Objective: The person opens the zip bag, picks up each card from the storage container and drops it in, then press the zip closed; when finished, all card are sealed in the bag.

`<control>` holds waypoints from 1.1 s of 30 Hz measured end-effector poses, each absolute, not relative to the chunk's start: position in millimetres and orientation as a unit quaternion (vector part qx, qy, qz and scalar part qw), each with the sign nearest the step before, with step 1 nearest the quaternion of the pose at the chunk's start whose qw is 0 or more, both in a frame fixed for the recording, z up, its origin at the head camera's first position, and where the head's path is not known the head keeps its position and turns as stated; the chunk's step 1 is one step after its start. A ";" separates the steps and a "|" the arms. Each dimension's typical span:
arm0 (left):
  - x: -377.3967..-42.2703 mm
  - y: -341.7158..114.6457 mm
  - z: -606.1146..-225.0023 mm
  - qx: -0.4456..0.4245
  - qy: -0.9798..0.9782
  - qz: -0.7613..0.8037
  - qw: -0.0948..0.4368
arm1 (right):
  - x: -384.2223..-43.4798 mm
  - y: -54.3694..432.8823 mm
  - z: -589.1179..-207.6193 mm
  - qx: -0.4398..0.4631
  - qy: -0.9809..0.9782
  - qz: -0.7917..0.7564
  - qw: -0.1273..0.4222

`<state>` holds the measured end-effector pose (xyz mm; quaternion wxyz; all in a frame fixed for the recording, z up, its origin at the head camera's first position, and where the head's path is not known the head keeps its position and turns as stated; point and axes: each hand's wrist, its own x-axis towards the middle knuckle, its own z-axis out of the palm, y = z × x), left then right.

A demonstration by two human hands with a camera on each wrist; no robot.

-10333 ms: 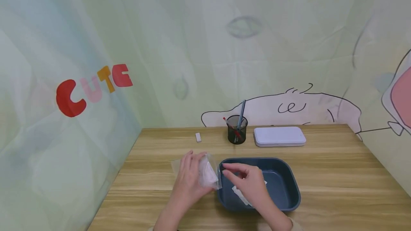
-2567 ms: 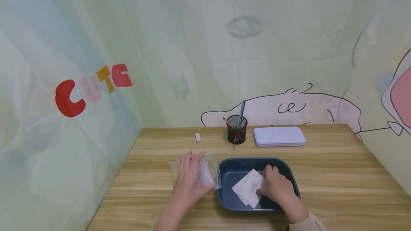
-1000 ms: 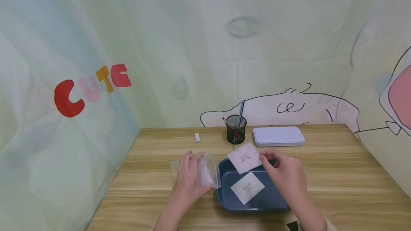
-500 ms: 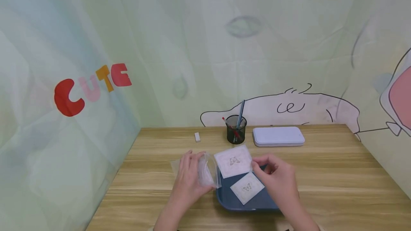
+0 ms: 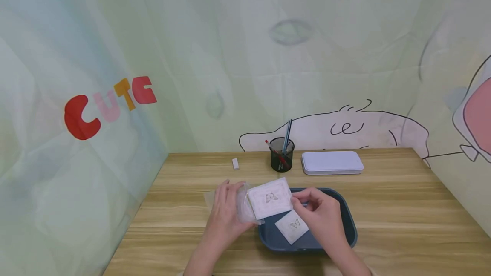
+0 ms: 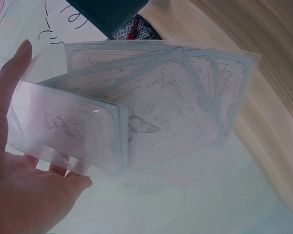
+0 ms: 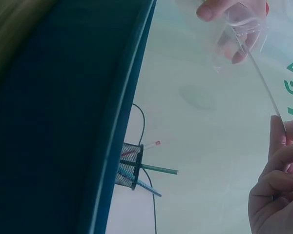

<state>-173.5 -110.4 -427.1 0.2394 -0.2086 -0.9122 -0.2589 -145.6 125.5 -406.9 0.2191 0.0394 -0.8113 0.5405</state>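
Note:
My left hand [image 5: 226,208] holds a clear plastic bag [image 5: 241,208] with its mouth spread toward the right. Several cards with butterfly prints and pale blue borders lie fanned inside the bag [image 6: 185,179] in the left wrist view. Between thumb and fingertips, my right hand [image 5: 320,214] pinches the right edge of a butterfly card [image 5: 270,198]; its left end sits at the bag's mouth. The right wrist view shows this card [image 7: 264,83] edge-on between both hands. A second butterfly card [image 5: 291,228] lies in the dark blue tray [image 5: 268,235], partly covered by my right hand.
Behind the tray stand a black mesh pen cup [image 5: 281,161] with pencils and pens, and a pale lidded case [image 5: 332,162]. A small white eraser [image 5: 235,164] lies to their left. A printed cloth backdrop [image 5: 215,76] rises behind the wooden table [image 5: 172,225].
The right hand has lifted a card from the tray and carried it left, from above the tray to the bag's mouth. The left hand and bag stay in place.

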 end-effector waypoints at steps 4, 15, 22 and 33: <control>-173.2 -110.8 -427.1 -0.210 -0.911 -0.263 0.238 | -146.2 122.5 -408.9 0.030 -0.810 0.546 0.213; -172.4 -111.2 -426.2 -0.202 -0.915 -0.265 0.228 | -145.9 118.1 -406.7 0.014 -0.808 0.553 0.202; -171.8 -112.0 -426.1 -0.197 -0.916 -0.269 0.223 | -144.3 116.3 -405.2 0.005 -0.805 0.565 0.180; -172.6 -113.4 -427.8 -0.202 -0.911 -0.263 0.245 | -142.8 115.9 -405.7 -0.001 -0.801 0.577 0.159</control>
